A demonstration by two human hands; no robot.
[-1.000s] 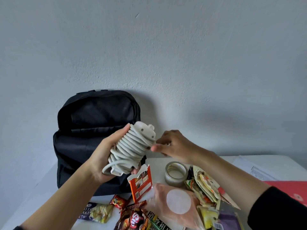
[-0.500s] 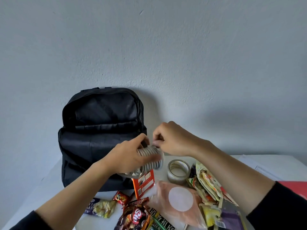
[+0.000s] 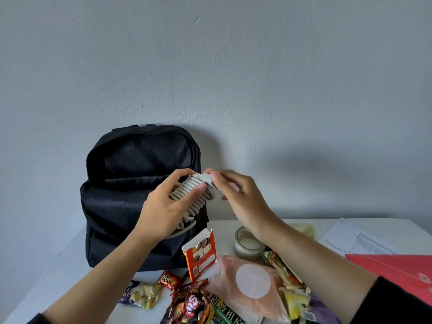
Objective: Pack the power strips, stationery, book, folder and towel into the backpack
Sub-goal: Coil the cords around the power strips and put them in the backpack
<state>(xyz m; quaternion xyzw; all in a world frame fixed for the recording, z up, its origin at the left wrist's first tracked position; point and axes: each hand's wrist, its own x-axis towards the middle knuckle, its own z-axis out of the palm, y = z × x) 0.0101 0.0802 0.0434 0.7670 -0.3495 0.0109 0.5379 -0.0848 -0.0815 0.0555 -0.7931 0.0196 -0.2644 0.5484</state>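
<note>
Now, backpack (image 3: 121, 206) open, left hand (image 3: 163, 211) gripping coiled power strip (image 3: 189, 193), right hand (image 3: 240, 197) pinching plug (image 3: 202, 177)

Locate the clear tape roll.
Head view, right of centre: the clear tape roll lies flat on the white table, right of the open orange cardboard box.

Single head-worn wide-angle view, forward and down, near the table (image 3: 65, 265), backpack (image 3: 117, 206) ahead
</note>
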